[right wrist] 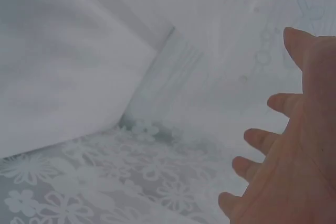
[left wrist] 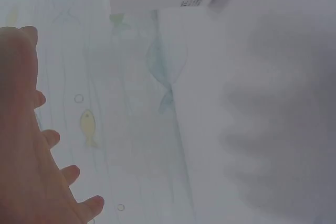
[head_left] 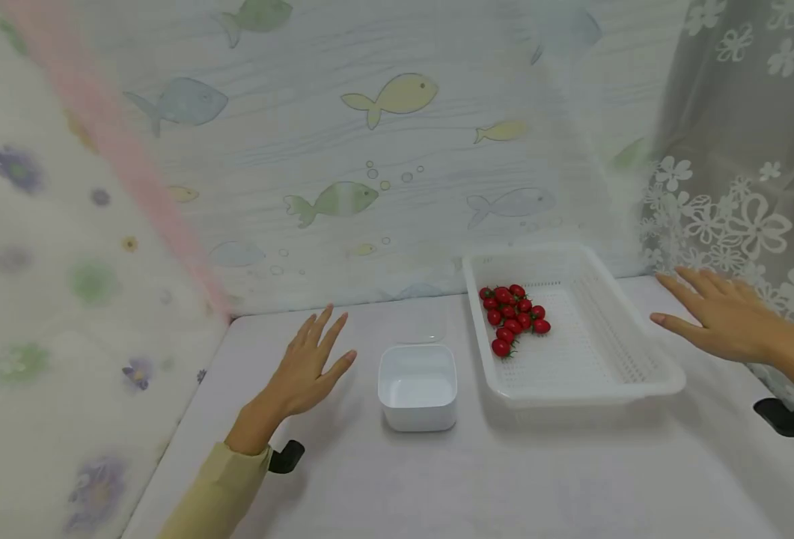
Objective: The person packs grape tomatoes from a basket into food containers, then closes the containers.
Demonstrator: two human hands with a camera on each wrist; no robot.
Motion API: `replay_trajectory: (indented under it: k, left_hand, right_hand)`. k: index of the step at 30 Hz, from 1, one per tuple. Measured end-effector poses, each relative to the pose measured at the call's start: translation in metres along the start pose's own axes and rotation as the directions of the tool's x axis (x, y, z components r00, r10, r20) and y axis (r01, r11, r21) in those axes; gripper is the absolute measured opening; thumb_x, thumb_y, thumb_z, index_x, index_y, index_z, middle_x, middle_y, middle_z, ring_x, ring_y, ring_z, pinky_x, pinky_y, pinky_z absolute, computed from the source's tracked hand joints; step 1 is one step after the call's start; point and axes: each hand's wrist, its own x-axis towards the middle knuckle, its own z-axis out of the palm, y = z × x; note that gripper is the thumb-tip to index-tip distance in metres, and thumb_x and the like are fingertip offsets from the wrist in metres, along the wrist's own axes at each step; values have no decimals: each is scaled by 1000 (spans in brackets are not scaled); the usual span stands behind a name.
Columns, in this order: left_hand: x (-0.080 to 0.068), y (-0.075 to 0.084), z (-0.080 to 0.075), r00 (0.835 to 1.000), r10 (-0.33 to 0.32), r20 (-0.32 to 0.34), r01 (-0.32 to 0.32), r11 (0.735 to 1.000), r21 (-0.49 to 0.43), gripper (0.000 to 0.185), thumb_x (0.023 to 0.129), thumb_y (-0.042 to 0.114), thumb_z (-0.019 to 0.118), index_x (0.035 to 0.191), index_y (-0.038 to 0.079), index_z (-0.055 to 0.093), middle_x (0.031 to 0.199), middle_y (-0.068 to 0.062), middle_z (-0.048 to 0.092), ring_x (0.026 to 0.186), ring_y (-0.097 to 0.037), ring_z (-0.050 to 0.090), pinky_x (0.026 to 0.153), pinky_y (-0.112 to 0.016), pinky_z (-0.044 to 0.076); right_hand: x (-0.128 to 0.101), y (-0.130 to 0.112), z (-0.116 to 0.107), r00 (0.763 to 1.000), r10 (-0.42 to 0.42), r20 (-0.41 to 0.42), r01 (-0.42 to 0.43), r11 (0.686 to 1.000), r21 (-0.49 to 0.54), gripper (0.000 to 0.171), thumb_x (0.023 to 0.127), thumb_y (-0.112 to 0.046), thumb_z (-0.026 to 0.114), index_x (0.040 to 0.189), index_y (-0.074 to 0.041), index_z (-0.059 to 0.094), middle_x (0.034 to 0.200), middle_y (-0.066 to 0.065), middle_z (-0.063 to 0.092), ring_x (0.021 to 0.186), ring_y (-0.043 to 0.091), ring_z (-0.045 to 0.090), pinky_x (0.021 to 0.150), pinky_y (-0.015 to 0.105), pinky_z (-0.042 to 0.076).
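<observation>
white table [head_left: 437,479] nearest; on it a small white tub [head_left: 417,387]. left hand [head_left: 309,367] just left of the tub, fingers straight and spread, holding nothing. right hand [head_left: 723,314] beside the right rim of a white basket [head_left: 612,359], likewise flat and empty; whether either palm touches the table is unclear. cherry tomatoes [head_left: 514,316] lie in the basket's far left part. fish-print cloth [head_left: 383,150] behind.

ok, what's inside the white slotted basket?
The basket holds a cluster of red cherry tomatoes in its far left part; the rest shows bare slotted floor. Whatever lies beneath the tomatoes is hidden.
</observation>
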Motion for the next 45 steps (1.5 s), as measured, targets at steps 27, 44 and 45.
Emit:
replay_trajectory:
  k: [27, 44, 45]
  left_hand:
    - [-3, 16, 12, 999, -13, 52, 36, 878, -478, 75, 107, 51, 47, 165, 19, 12, 169, -10, 14, 151, -40, 25, 117, -63, 30]
    - [-5, 28, 23, 977, -134, 164, 209, 737, -643, 63, 107, 46, 50, 162, 28, 25, 164, -8, 30, 138, -34, 47, 103, -50, 52]
    - [-5, 29, 24, 976, -137, 168, 214, 731, -648, 63, 107, 46, 50, 162, 27, 26, 164, -10, 31, 137, -34, 48, 102, -49, 53]
  right_hand:
    - [29, -42, -8, 979, -185, -81, 199, 957, 212, 76, 98, -28, 69, 152, 8, 29, 151, 39, 28, 135, 61, 30, 98, 80, 32]
    - [59, -53, -10, 981, -188, 40, 162, 923, 349, 72, 103, -36, 61, 154, 5, 30, 154, 34, 34, 134, 55, 41, 102, 75, 38]
    - [60, -54, -10, 982, -185, 48, 157, 923, 351, 72, 104, -37, 61, 154, 5, 31, 154, 34, 34, 134, 54, 42, 103, 74, 38]
